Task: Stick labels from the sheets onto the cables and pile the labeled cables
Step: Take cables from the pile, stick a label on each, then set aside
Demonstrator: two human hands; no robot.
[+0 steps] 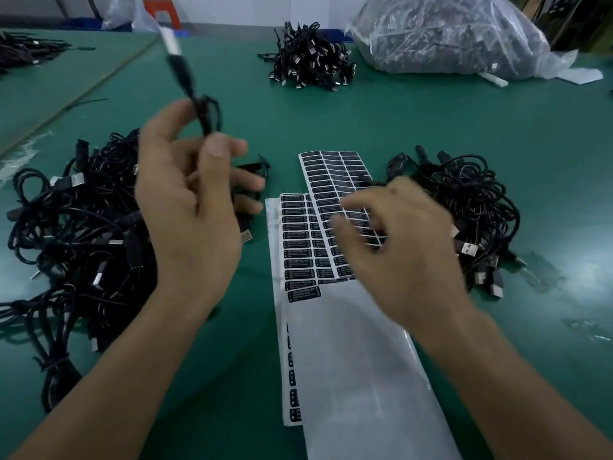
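Beside the label sheet [331,171], the left hand [185,207] pinches a limp, light USB cable [202,111] mid-bundle; the right hand [398,247] hovers, fingers [345,224] slack

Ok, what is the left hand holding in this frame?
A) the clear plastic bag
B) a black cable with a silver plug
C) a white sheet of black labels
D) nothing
B: the left hand pinches a black cable with a silver plug between thumb and fingers, raised above the green table.
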